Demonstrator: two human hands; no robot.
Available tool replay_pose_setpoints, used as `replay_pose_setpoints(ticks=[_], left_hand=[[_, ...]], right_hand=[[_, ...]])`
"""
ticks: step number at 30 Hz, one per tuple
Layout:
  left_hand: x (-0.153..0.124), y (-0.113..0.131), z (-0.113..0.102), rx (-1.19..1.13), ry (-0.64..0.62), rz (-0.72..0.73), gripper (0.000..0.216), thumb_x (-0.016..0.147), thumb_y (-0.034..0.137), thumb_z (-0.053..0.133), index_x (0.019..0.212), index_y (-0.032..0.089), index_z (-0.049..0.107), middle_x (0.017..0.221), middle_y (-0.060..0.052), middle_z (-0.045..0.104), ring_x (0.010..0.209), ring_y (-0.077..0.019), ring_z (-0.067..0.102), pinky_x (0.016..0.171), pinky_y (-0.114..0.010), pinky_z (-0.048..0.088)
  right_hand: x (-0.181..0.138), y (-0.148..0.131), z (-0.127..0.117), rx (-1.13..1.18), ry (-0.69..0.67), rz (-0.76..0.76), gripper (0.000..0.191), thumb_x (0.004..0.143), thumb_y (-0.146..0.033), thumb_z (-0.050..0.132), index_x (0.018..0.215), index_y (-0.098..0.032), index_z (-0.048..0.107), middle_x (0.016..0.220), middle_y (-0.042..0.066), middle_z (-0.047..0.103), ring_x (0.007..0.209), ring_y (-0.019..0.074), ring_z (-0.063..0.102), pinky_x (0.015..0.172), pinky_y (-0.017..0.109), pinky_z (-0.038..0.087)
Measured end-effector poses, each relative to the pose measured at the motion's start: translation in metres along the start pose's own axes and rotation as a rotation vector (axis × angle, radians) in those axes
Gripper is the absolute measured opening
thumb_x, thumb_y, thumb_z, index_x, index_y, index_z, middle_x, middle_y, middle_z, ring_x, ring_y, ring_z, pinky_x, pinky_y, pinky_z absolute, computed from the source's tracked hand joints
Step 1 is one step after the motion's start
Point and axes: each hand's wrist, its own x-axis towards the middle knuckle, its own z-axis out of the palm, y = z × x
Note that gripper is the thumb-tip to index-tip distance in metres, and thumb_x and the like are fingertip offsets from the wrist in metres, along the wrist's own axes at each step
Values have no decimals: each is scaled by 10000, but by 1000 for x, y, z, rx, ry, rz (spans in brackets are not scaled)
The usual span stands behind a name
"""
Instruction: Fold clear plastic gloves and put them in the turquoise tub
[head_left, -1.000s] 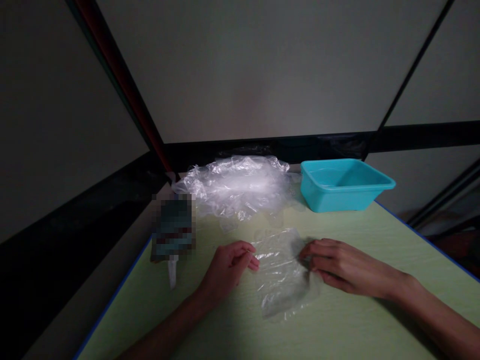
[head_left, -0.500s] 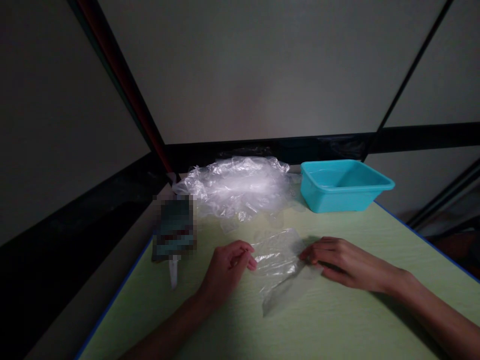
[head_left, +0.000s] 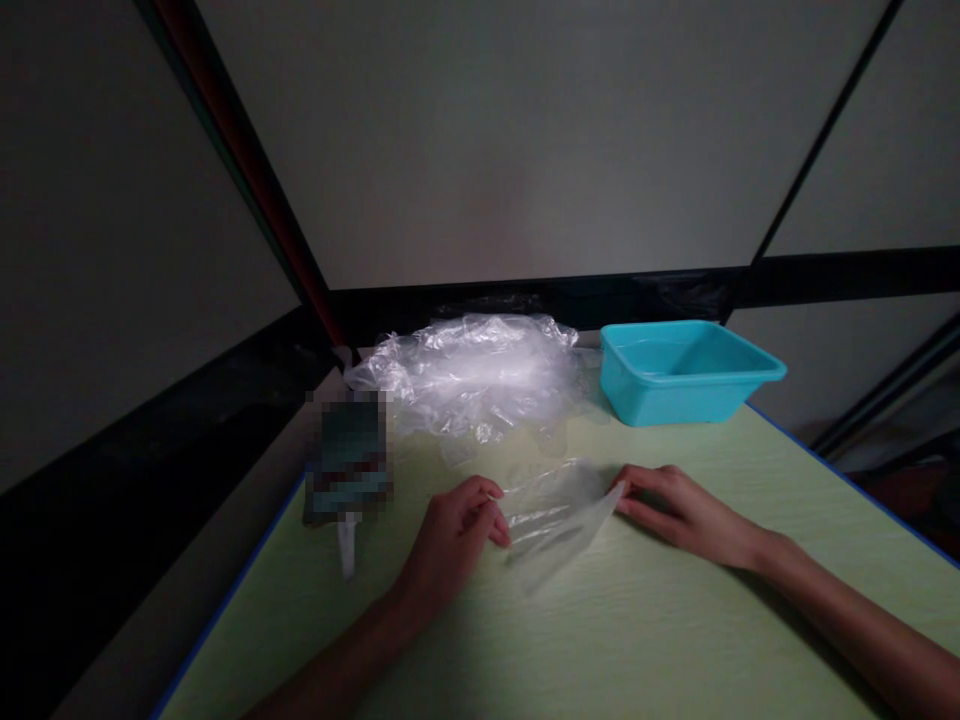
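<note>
A clear plastic bag [head_left: 553,515] lies on the pale green table [head_left: 600,640], stretched between my two hands. My left hand [head_left: 454,535] pinches the bag's left edge with curled fingers. My right hand [head_left: 679,505] pinches its right corner, with the near flap lifted and folded toward the far side. Both forearms rest low over the table.
A heap of crumpled clear plastic bags [head_left: 469,375] sits at the far middle. A turquoise plastic tub [head_left: 686,375] stands at the far right. A blurred dark object [head_left: 349,455] lies at the table's left edge, which has a blue rim. Dark wall panels rise behind.
My right hand has carried the bag's near part up and away, so the flat bag is folded over. My left hand has stayed in place, holding its edge.
</note>
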Motion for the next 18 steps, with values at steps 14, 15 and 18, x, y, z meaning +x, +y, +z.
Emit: replay_pose_setpoints(ticks=[14,15,18], left_hand=[[7,-8,-3,-91,-10,-51,115,723,261,444,768,155,456,585,64,490,434,-123,595,440,-219,441],[7,-8,-3,-93,-11,-53,113,721,259,442,766,155,453,584,65,489,436,-123,595,440,-217,441],[8,-11,-3,-109,-2,-54,116,704,258,454,760,155,452,581,67,483,438,-123,591,432,-220,444]], right_hand=[[20,12,25,455,350,320,196,708,-234,533,834,-182,392,558,-57,480,482,93,445,451,208,336],[21,12,26,436,360,324,198,696,-222,533,833,-182,396,562,-53,491,484,96,453,453,210,343],[22,13,27,301,395,319,181,670,-201,526,818,-181,425,571,-39,520,481,102,464,446,215,352]])
